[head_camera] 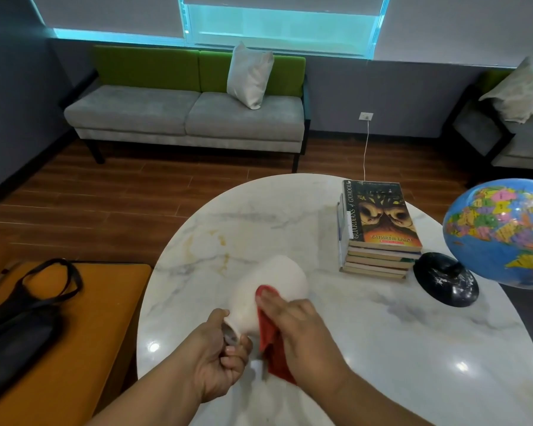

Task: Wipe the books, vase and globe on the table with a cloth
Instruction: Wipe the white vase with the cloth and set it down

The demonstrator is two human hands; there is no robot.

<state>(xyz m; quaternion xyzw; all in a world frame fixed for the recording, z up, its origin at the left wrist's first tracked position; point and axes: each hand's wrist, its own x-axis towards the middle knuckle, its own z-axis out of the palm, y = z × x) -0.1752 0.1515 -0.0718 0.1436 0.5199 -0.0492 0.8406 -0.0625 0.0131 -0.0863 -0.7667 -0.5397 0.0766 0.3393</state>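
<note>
Head view, looking down on a round white marble table, with the person's edge taken as 6 o'clock. The white vase is lifted off the top toward 8 o'clock, tipped over so its mouth points back at the person and its wide base points away. The left hand grips the narrow neck, fingers curled round the rim. The right hand holds a red cloth against the side of the vase, fingers laid over the cloth, while the loose end hangs down between the two wrists. A stack of paperback books lies at 1 o'clock, a "Guardians of Ga'Hoole" cover on top. Just beside it at 2 o'clock is the globe's black base, and the blue globe leans out past the table edge at 3 o'clock. Off the table at 9 o'clock, a black bag lies on an orange bench
</note>
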